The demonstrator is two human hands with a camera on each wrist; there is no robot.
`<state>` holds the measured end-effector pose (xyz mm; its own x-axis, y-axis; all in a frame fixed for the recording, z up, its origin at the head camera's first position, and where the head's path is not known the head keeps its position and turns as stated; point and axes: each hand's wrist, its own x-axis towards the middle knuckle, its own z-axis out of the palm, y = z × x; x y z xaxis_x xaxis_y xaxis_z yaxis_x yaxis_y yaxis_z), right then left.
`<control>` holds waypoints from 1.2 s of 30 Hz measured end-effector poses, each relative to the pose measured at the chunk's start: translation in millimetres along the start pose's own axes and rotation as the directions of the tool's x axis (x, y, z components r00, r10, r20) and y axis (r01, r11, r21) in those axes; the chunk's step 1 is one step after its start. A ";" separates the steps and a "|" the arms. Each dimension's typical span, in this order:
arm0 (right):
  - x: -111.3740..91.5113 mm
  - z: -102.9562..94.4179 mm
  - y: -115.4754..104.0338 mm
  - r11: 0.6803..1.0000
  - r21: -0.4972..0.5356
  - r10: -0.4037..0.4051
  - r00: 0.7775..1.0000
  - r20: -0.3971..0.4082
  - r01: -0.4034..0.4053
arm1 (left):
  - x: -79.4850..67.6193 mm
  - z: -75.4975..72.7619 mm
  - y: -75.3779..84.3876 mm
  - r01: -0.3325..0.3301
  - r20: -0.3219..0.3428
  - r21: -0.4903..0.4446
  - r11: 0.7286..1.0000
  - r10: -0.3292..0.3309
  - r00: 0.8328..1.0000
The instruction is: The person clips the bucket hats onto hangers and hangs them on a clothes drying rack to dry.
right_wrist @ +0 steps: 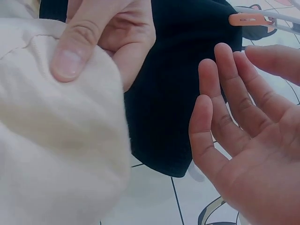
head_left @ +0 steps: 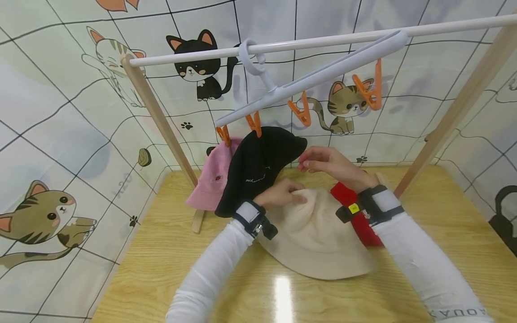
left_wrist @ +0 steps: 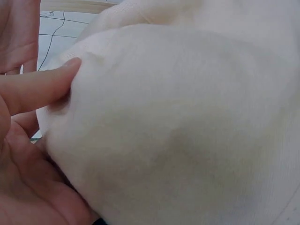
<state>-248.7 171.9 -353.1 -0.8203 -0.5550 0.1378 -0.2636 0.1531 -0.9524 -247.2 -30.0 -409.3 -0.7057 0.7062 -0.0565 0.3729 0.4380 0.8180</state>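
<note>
The left hand is pinching the crown of a cream bucket hat, its thumb pressing on the outer cloth while its other fingers are going partly out of sight behind the fold. The hat is hanging from this grip at the middle of the scene, its brim spreading toward the near side above the bench; whether the brim is touching the wood cannot be told. The right hand is hovering on the far side of the cream hat, its grip spread, the fingers relaxed and slightly bent, with the fingertips pointing left near a black hat. That black hat is hanging at the left from an orange clip, and a pink hat is hanging just beyond its left edge from another orange clip. Both clips are hanging from the lower, left end of a pale hanger, which is tilting up toward the right and hooking over a white rod. Two more orange clips are dangling along its right half. A red item is lying at the right, partly hidden by the cream hat and the right wrist. Behind everything, a cat-patterned backdrop is covering the far side.
</note>
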 end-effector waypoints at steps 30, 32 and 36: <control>-1.2 1.8 -7.8 0.999 -0.049 0.012 1.000 -0.003 -0.012 | -5.2 -2.2 13.6 -0.093 -0.145 -0.102 0.990 0.078 0.986; -1.7 1.8 -8.6 0.999 -0.042 0.014 1.000 0.000 -0.014 | -5.2 -2.5 14.6 -0.100 -0.153 -0.099 0.990 0.084 0.985; -2.8 1.7 -10.6 0.999 -0.047 0.007 1.000 0.000 -0.007 | -5.6 -3.5 16.3 -0.099 -0.163 -0.082 0.992 0.085 0.983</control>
<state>-242.7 170.5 -343.8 -0.8220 -0.5543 0.1309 -0.2816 0.1957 -0.9394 -239.2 -28.7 -393.7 -0.7601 0.6409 0.1072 0.3906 0.3187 0.8637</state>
